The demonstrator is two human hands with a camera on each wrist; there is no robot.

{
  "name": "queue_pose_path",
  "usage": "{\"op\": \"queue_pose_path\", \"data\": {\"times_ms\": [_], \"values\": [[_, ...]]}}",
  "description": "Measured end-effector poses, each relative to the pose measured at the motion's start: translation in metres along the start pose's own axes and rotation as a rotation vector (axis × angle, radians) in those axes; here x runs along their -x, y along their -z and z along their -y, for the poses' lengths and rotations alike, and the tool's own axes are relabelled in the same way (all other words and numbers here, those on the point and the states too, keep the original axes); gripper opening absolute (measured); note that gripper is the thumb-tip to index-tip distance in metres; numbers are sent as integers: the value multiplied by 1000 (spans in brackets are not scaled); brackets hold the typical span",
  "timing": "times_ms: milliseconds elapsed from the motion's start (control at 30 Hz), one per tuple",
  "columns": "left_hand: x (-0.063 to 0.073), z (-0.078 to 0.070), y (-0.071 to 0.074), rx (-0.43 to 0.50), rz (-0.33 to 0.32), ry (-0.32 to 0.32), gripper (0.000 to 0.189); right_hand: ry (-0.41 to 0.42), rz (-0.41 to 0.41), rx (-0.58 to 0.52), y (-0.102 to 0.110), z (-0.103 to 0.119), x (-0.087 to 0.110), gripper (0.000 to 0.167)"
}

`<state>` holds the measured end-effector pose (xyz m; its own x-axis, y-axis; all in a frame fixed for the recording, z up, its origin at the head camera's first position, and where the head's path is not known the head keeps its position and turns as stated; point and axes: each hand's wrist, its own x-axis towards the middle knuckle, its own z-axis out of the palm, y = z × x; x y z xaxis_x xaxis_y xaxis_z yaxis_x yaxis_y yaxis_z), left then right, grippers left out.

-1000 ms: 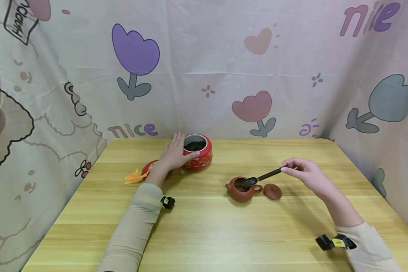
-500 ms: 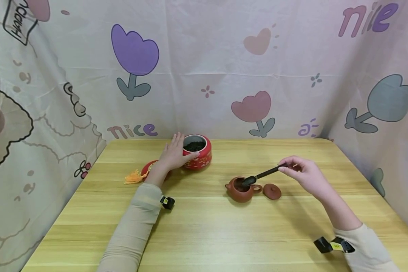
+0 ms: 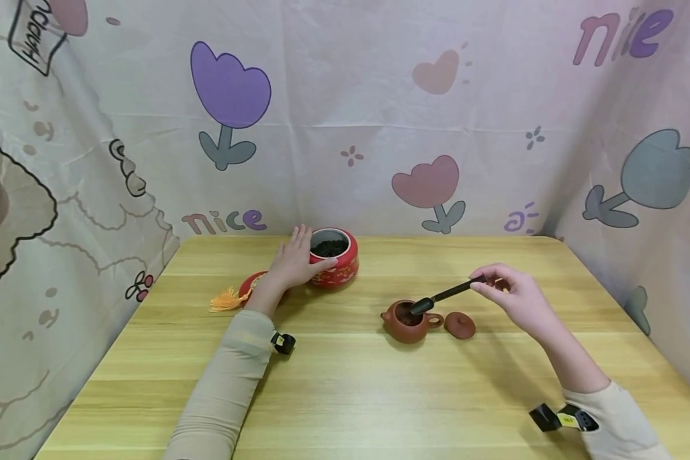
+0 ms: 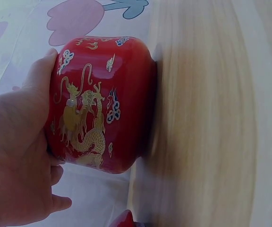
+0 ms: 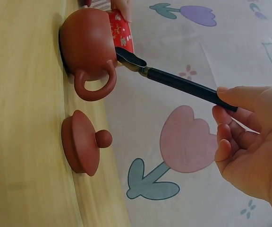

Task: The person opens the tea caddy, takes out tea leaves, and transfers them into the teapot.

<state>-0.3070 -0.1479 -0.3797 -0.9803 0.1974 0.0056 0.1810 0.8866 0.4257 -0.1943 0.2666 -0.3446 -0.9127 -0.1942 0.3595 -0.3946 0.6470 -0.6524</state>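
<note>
My left hand rests against the left side of a red tea jar, fingers straight and thumb across its front near the rim. Dark tea leaves lie inside this jar, and a gold dragon decorates its side. Between thumb and fingertips, my right hand pinches the end of a black tea scoop. The scoop's bowl dips at the mouth of a small brown clay teapot. Beside the teapot's handle lies its round lid, knob up.
The jar's red lid with an orange tassel lies on the wooden table, partly hidden by my left forearm. A printed cloth hangs along the table's back edge and both sides.
The scoop has tilted a little at the teapot's mouth, its handle end rising slightly. Dark leaves seen on its bowl a second ago no longer show there. My left hand has stayed put.
</note>
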Motion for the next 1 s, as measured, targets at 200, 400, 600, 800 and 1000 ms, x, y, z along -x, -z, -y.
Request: {"op": "queue_pose_path", "data": {"times_ms": [200,400,600,800,1000], "values": [[-1,2,0,-6,-1,-5,112,-20,-6,-19,3,1,-3,15],[-1,1,-2,-9,-8,-9,112,-47,-4,-29,3,6,-11,19],[-2,2,-2,-20,-12,-8,112,-79,-15,-68,0,10,-23,25],[0,0,-2,-13,-9,-6,110,-93,-34,-137,-4,13,-36,29],[0,0,-2,-15,-5,-3,109,-100,-59,-205,-11,14,-51,30]]}}
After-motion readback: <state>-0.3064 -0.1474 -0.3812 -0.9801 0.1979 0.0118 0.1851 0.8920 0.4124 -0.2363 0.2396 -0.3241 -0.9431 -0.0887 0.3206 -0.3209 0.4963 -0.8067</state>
